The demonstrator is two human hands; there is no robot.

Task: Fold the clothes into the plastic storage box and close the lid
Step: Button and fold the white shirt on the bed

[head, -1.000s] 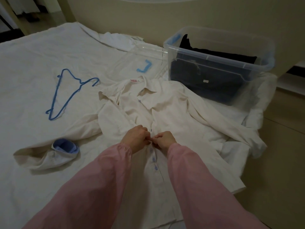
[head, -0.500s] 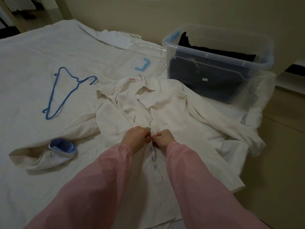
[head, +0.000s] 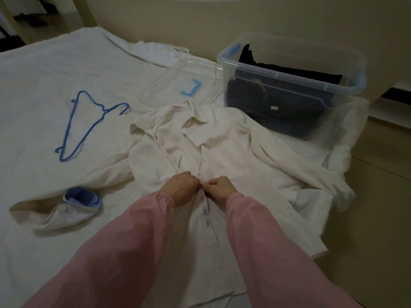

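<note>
The cream shirt [head: 222, 152] lies front-up on the bed [head: 44, 74], right under the hands, with its collar pointing away from them. The left hand [head: 182, 187] and right hand [head: 220, 188] meet at the front placket, knuckles up and fingers curled, each pinching an edge of the cloth. Over the last second almost nothing has shifted: both hands stay on the same spot and only the fingertips work, while the shirt itself has not moved. The small blue buttons [head: 205, 211] just on the near side of the hands look fastened, and beyond the hands the front is open up to the collar. I judge that one button is being fastened and that folding has not begun.

To the left of the hands a sleeve trails off to a blue-lined cuff [head: 82, 196], and further out lies a blue hanger [head: 89, 127]. Beyond the hands and to the right stands the plastic storage box [head: 311, 82], open, with dark clothes [head: 289, 72] already inside. Its clear lid [head: 178, 78] rests flat on the bed beside it, straight ahead of the hands. The shirt and the lid are both still to go.
</note>
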